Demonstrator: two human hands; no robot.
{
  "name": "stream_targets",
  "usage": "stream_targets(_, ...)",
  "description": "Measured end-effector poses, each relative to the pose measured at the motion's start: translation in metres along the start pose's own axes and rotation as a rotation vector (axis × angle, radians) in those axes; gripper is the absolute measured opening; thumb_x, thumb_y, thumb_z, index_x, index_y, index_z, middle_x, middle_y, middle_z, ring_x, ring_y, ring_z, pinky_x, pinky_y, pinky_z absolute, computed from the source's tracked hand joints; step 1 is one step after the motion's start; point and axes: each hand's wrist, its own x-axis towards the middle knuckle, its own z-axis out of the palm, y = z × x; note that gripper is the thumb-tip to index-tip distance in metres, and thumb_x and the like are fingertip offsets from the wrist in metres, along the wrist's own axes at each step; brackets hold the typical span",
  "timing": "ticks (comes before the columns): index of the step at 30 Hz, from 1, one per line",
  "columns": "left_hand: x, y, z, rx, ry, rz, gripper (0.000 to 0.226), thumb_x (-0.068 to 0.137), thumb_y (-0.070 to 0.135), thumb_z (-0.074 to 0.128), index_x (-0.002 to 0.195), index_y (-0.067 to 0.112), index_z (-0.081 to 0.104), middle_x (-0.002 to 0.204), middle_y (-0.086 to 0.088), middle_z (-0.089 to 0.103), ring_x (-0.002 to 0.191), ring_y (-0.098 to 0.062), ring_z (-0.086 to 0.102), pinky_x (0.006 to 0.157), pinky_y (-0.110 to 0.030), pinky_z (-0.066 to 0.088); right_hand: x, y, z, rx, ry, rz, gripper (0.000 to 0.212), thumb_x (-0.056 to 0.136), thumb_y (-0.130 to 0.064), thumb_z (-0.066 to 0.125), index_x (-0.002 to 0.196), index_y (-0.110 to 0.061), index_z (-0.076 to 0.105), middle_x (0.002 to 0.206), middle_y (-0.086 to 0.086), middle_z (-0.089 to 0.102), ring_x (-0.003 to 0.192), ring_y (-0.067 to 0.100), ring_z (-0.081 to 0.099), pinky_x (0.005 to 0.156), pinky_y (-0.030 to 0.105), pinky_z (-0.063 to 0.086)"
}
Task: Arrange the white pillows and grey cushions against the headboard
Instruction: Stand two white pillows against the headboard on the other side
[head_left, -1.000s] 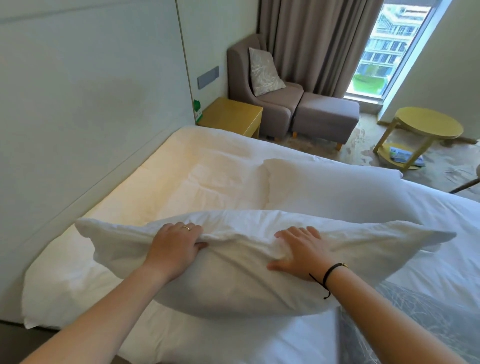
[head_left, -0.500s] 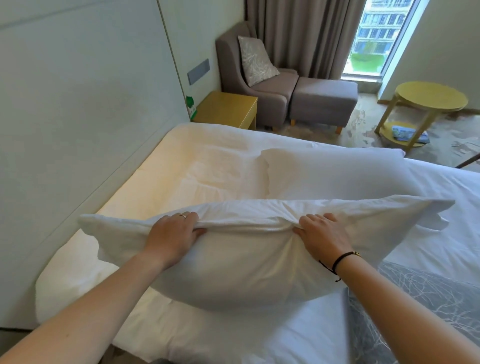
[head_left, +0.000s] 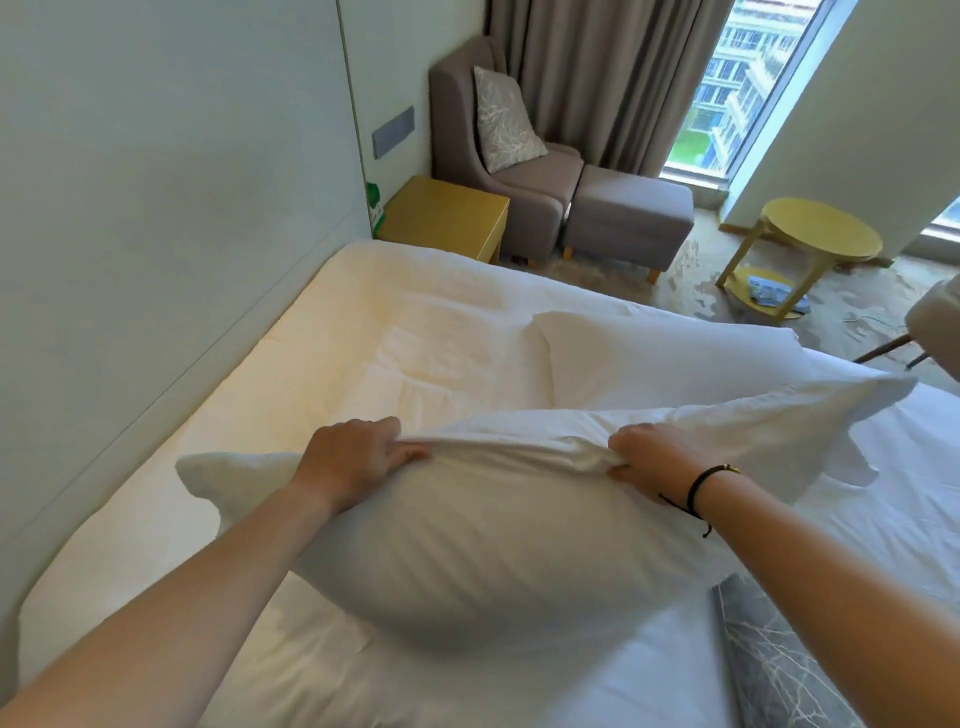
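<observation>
I hold a plump white pillow (head_left: 498, 545) upright above the bed, long side level. My left hand (head_left: 353, 457) grips its top seam left of centre. My right hand (head_left: 654, 457) pinches the same seam further right, bunching the fabric between them. A second white pillow (head_left: 675, 358) lies flat on the bed behind it, away from the headboard (head_left: 156, 234) at the left. A grey patterned cushion (head_left: 779, 665) shows at the lower right, partly under my right forearm. Another grey patterned cushion (head_left: 506, 122) leans in the armchair.
The white bed (head_left: 415, 322) runs along the pale headboard panel. Beyond it stand a yellow nightstand (head_left: 447, 218), a grey armchair (head_left: 467, 140) with footstool (head_left: 628, 213), and a round yellow side table (head_left: 815, 234) by the window and curtains.
Both hands have lifted the pillow's top seam and closed tighter on it; my right hand shifted further right along the seam. The view moved closer over the bed.
</observation>
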Motion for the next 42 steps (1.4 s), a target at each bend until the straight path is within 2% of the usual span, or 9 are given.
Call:
stream_targets(6, 0.015, -0.080, -0.044, -0.418, -0.198, -0.008, 0.078, 0.048, 0.080, 0.076, 0.062, 0.020, 0.029, 0.054, 0.009, 0.038, 0.051, -0.008, 0.028, 0.050, -0.030, 0.024, 0.053, -0.065, -0.066, -0.063, 0.423, 0.072, 0.019, 0.091, -0.028, 0.053, 0.073, -0.025, 0.048, 0.077, -0.003, 0.062, 0.079, 0.024, 0.060, 0.074, 0.035, 0.037)
stream_targets(13, 0.014, -0.191, -0.106, -0.542, -0.062, -0.040, 0.037, 0.074, 0.069, 0.068, 0.061, 0.043, 0.047, 0.061, 0.023, 0.055, 0.055, 0.000, 0.046, 0.048, -0.023, 0.025, 0.149, -0.166, -0.171, -0.023, 0.673, -0.010, 0.023, 0.082, -0.019, 0.059, 0.062, -0.020, 0.047, 0.059, -0.001, 0.057, 0.060, 0.031, 0.054, 0.075, 0.037, 0.037)
stream_targets(18, 0.016, -0.252, -0.158, -0.624, 0.157, -0.156, 0.038, 0.079, 0.059, 0.070, 0.064, 0.031, 0.049, 0.057, 0.016, 0.052, 0.051, -0.004, 0.046, 0.049, -0.021, 0.034, 0.234, -0.234, -0.258, -0.018, 0.758, -0.076, 0.015, 0.085, -0.024, 0.060, 0.070, -0.023, 0.057, 0.072, 0.000, 0.061, 0.083, 0.027, 0.059, 0.112, 0.054, 0.017)
stream_targets(22, 0.040, -0.305, -0.191, -0.538, 0.323, -0.232, 0.033, 0.077, 0.057, 0.066, 0.064, 0.031, 0.052, 0.056, 0.012, 0.055, 0.051, -0.003, 0.050, 0.044, -0.021, 0.034, 0.315, -0.307, -0.312, 0.144, 0.786, -0.030, 0.011, 0.093, -0.029, 0.056, 0.090, -0.026, 0.066, 0.098, 0.000, 0.064, 0.115, 0.025, 0.050, 0.112, 0.063, 0.010)
stream_targets(26, 0.062, -0.364, -0.165, -0.386, 0.207, -0.454, 0.019, 0.078, 0.060, 0.067, 0.085, 0.045, 0.058, 0.077, 0.010, 0.065, 0.076, -0.017, 0.063, 0.056, -0.030, 0.043, 0.367, -0.391, -0.290, 0.811, 0.323, 0.181, 0.056, 0.097, -0.033, 0.051, 0.147, -0.023, 0.026, 0.150, 0.012, 0.035, 0.133, 0.033, 0.039, 0.108, 0.055, 0.033)
stream_targets(29, 0.039, -0.400, -0.110, -0.346, -0.103, -0.651, 0.080, 0.070, 0.072, 0.067, 0.135, 0.032, 0.043, 0.129, -0.003, 0.061, 0.115, -0.028, 0.059, 0.092, -0.043, 0.050, 0.358, -0.457, -0.202, 0.808, -0.121, 0.086, 0.082, 0.097, -0.041, 0.052, 0.154, -0.018, -0.002, 0.162, 0.012, 0.008, 0.144, 0.033, 0.024, 0.113, 0.047, 0.029)
stream_targets(31, 0.019, -0.415, -0.081, -0.287, -0.095, -0.753, 0.102, 0.060, 0.085, 0.058, 0.140, 0.025, 0.038, 0.134, -0.007, 0.058, 0.118, -0.031, 0.058, 0.093, -0.043, 0.050, 0.338, -0.491, -0.143, 0.838, -0.281, 0.010, 0.092, 0.092, -0.050, 0.055, 0.153, -0.023, -0.008, 0.162, 0.011, -0.006, 0.147, 0.032, 0.014, 0.116, 0.046, 0.023)
stream_targets(36, 0.010, -0.440, -0.070, -0.329, -0.077, -0.773, 0.097, 0.060, 0.098, 0.032, 0.114, 0.022, 0.057, 0.111, -0.004, 0.068, 0.099, -0.029, 0.065, 0.082, -0.040, 0.054, 0.315, -0.513, -0.096, 0.941, -0.291, 0.048, 0.095, 0.088, -0.060, 0.055, 0.151, -0.036, -0.012, 0.162, 0.005, -0.013, 0.149, 0.028, 0.006, 0.115, 0.047, 0.021)
stream_targets(42, 0.016, -0.457, -0.094, -0.166, -0.009, -0.679, 0.051, 0.088, 0.070, 0.046, 0.089, 0.020, 0.057, 0.096, -0.009, 0.069, 0.089, -0.032, 0.064, 0.070, -0.036, 0.049, 0.315, -0.488, -0.112, 0.873, -0.287, -0.048, 0.082, 0.092, -0.053, 0.053, 0.153, -0.035, 0.002, 0.162, -0.002, 0.012, 0.145, 0.025, 0.023, 0.112, 0.043, 0.030)
